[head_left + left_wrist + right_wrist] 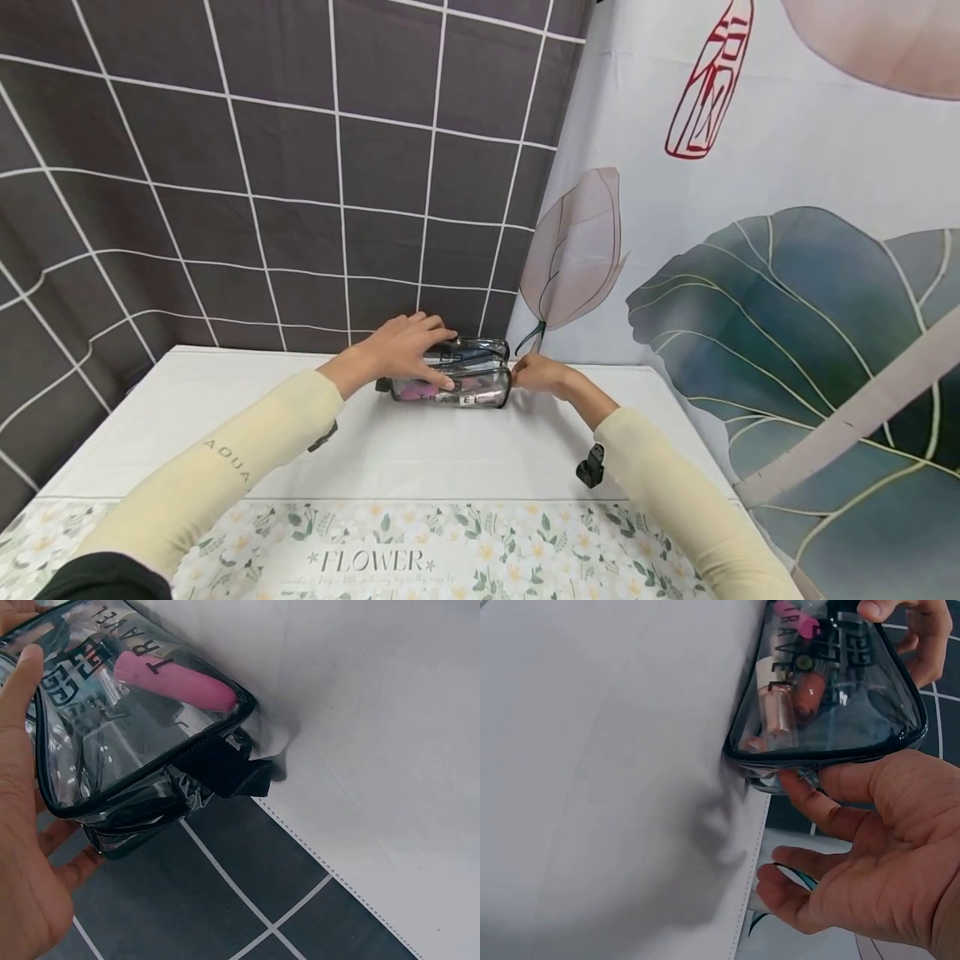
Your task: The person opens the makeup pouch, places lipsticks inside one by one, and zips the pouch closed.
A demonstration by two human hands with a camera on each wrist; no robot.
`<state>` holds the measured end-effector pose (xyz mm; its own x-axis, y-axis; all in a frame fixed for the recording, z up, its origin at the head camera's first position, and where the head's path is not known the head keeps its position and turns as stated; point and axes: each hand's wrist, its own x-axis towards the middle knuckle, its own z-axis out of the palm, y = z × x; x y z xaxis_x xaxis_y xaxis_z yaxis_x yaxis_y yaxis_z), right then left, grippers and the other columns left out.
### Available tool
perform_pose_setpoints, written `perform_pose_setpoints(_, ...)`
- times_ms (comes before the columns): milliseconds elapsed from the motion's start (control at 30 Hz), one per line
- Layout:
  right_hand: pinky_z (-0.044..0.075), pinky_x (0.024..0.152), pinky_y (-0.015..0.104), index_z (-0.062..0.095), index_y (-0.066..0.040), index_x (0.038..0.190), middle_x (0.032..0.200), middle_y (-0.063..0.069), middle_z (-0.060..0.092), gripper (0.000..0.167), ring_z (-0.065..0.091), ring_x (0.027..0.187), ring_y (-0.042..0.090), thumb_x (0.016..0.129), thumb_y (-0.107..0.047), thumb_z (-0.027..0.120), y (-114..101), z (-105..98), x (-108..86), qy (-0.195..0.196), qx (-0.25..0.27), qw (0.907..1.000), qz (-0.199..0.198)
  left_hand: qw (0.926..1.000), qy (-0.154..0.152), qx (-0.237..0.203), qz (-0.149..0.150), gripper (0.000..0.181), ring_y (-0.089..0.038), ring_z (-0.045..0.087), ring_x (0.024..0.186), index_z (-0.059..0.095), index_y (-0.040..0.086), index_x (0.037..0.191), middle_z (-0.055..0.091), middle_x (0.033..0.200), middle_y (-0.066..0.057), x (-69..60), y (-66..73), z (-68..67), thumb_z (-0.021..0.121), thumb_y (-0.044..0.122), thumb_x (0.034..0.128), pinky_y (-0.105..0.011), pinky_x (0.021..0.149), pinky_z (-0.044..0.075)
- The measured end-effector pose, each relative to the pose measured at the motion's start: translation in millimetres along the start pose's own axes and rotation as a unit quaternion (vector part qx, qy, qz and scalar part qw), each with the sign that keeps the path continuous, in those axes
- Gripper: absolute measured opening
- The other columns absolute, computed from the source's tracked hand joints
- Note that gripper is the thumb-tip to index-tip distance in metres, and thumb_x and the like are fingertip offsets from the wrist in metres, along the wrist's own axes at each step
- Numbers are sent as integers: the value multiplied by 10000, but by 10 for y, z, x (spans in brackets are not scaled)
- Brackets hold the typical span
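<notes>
A clear plastic cosmetic bag with black piping and printed "TRAVEL" lettering sits at the back of the white table. My left hand grips it from above, thumb on the near side and fingers over the far side. At the bag's right end is my right hand; in the right wrist view its thumb and index finger pinch at the end edge, and the exact part between them is hidden. Through the plastic show a pink tube and a small bottle with a pale cap. A black strap tab sticks out at the left end.
The white table has a floral mat along its front. Behind it hangs a dark gridded cloth; a white leaf-print cloth hangs to the right. Dark wrist devices, including one near the right sleeve, stick out.
</notes>
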<state>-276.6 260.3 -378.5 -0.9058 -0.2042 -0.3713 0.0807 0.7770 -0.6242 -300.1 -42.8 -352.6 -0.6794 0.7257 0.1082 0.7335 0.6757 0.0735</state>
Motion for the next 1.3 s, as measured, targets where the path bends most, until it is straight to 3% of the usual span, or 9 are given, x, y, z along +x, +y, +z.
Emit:
perform_pose_setpoints(233,431,1318,621,534,185,1541,1688,367,482,571,468,1589,540,1104,-180,577,-10,-15,-8,166,-237,9995,-100,9999,96,102,27,908,-303,653,1227,650,143,1597,677,1512,-106,29,-23,32,802,730,921,-502,948,597)
perform_pose_setpoints(333,552,1173,530,693,124,1108,1606,349,581,316,659,1337,462,1095,-171,580,-33,-35,-21,377,-271,9987,-202,9999,100,-22,-10,888,-316,654,1254,659,155,1590,677,1523,-108,40,-35,51,816,714,918,-527,976,596)
perform_pose_setpoints(433,506,873,389,485,-102,719,1428,288,690,393,568,876,252,1092,-154,596,-63,-47,-32,571,-174,9979,-259,9997,126,-210,-57,865,-318,645,1266,668,158,1579,680,1523,-106,41,-42,83,838,686,914,-546,1007,596)
perform_pose_setpoints(500,406,807,371,371,-186,689,1359,260,709,467,401,805,202,1094,-150,601,-88,-47,-42,613,-100,9978,-243,9993,150,-334,-68,848,-318,640,1266,671,155,1573,682,1519,-105,39,-41,104,848,663,917,-555,1021,596)
perform_pose_setpoints(667,454,851,361,435,-187,724,1127,171,714,422,504,877,192,1104,-171,619,-131,-62,-90,763,-143,9969,-163,9988,164,-462,-33,827,-318,632,1236,671,148,1568,685,1513,-110,35,-39,145,849,641,928,-559,1005,590)
perform_pose_setpoints(800,359,699,316,376,-200,661,755,-18,403,506,319,668,130,1104,-171,618,-156,-119,-124,914,-128,9955,-238,9991,227,-365,-63,819,-314,637,1217,681,150,1558,694,1500,-109,36,-54,166,853,639,924,-546,992,593)
perform_pose_setpoints(1000,324,645,309,382,-204,617,676,-50,349,538,250,590,101,1110,-198,595,-157,-230,-89,971,-242,9947,-233,9989,255,-395,-58,813,-306,626,1188,690,146,1544,698,1466,-115,54,-35,171,852,644,922,-539,983,589)
perform_pose_setpoints(1167,429,709,365,448,-270,547,633,-122,450,546,339,578,122,1059,-289,639,117,-292,428,1457,-653,9834,-859,9989,274,-365,-122,818,-310,620,1209,686,156,1549,692,1472,-115,54,-25,189,855,649,918,-547,995,585)
perform_pose_setpoints(1300,533,864,479,484,-243,539,625,-57,517,542,485,646,214,1057,-264,643,-158,-241,350,1717,-946,9765,-899,9986,360,-329,-182,825,-301,619,1214,692,167,1543,695,1469,-105,60,-30,207,863,659,903,-533,992,581)
